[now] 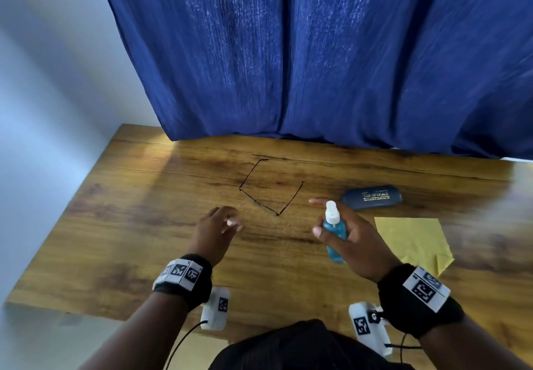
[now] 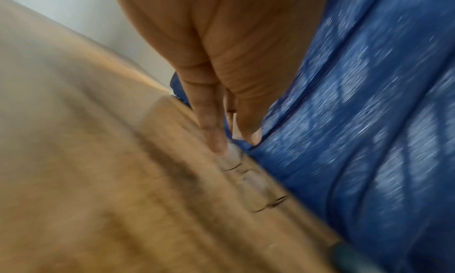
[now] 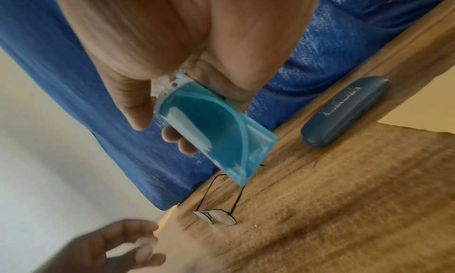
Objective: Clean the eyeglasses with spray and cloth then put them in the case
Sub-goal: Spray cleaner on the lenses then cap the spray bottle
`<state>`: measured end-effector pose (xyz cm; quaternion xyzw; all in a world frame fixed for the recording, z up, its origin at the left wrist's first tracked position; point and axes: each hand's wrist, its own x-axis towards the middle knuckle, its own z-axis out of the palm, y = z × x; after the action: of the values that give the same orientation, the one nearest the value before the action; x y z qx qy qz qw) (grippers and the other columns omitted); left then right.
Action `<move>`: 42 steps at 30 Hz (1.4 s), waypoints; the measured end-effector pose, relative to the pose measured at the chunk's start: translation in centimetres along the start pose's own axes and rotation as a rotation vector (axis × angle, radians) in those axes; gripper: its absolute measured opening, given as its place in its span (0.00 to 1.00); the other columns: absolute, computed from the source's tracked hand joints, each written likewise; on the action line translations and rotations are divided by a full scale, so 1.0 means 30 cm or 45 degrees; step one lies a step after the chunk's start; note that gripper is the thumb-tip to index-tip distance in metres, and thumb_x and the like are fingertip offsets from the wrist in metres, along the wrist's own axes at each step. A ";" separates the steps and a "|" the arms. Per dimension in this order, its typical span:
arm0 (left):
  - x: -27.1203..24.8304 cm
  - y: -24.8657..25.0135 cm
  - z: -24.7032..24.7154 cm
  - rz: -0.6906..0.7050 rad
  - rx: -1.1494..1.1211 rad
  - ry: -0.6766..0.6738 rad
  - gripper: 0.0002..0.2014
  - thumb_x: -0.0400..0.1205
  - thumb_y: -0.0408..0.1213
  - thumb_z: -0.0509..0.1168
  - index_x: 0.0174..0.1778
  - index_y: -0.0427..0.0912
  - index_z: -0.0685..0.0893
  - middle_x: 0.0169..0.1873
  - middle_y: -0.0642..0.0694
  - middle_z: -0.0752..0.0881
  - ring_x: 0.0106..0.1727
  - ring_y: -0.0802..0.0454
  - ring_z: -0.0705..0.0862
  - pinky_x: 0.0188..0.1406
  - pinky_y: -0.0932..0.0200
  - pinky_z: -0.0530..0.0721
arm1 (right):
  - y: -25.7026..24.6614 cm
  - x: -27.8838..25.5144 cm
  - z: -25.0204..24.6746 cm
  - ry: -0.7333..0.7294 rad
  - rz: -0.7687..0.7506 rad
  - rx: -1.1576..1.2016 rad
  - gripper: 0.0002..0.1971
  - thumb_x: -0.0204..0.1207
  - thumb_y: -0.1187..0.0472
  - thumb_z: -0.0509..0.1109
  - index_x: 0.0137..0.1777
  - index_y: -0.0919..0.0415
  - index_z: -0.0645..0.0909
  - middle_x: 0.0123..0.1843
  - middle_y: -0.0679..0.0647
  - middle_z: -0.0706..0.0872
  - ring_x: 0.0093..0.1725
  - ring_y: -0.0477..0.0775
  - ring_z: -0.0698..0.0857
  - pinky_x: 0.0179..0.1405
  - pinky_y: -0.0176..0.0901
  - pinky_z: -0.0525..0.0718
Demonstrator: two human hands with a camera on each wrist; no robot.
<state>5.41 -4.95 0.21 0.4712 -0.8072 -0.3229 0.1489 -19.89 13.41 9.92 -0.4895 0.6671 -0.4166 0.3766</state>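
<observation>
Thin black-framed eyeglasses (image 1: 269, 189) lie open on the wooden table (image 1: 144, 225), lenses toward me; the right wrist view shows them too (image 3: 216, 217). My right hand (image 1: 350, 231) grips a small blue spray bottle (image 1: 334, 231) with a white nozzle, lifted off the table just right of the glasses (image 3: 209, 129). My left hand (image 1: 222, 225) hovers empty, fingers loosely bent, just left of the glasses' front; its fingers (image 2: 214, 137) look blurred in the left wrist view. A closed dark blue case (image 1: 372, 196) lies to the right, and a yellow cloth (image 1: 412, 240) lies nearer me.
A blue curtain (image 1: 317, 52) hangs over the table's far edge. A pale wall (image 1: 43, 81) stands to the left. The table's front edge runs close to my body.
</observation>
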 end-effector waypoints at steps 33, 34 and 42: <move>-0.071 0.589 -0.019 0.163 -0.910 -0.088 0.14 0.80 0.45 0.78 0.58 0.43 0.89 0.55 0.47 0.95 0.60 0.48 0.93 0.63 0.32 0.89 | -0.048 0.050 -0.088 -0.110 -0.101 -0.150 0.12 0.76 0.50 0.79 0.56 0.41 0.81 0.39 0.46 0.89 0.33 0.43 0.86 0.31 0.40 0.82; -0.068 0.585 -0.024 0.197 -0.853 -0.075 0.13 0.80 0.48 0.78 0.56 0.47 0.90 0.55 0.49 0.95 0.59 0.49 0.93 0.62 0.31 0.89 | -0.061 0.047 -0.091 -0.118 -0.073 -0.128 0.17 0.76 0.52 0.80 0.62 0.41 0.80 0.40 0.46 0.90 0.34 0.43 0.88 0.31 0.38 0.83; -0.030 0.563 -0.117 0.426 -0.732 -0.177 0.10 0.78 0.48 0.76 0.54 0.59 0.90 0.53 0.47 0.95 0.56 0.47 0.93 0.57 0.36 0.92 | -0.144 0.061 -0.062 -0.253 -0.021 0.171 0.15 0.79 0.61 0.78 0.63 0.47 0.83 0.34 0.50 0.88 0.26 0.52 0.84 0.26 0.47 0.83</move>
<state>-3.45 0.34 14.07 0.2478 -0.7575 -0.5397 0.2712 -20.54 11.24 14.42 -0.5075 0.5930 -0.4129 0.4694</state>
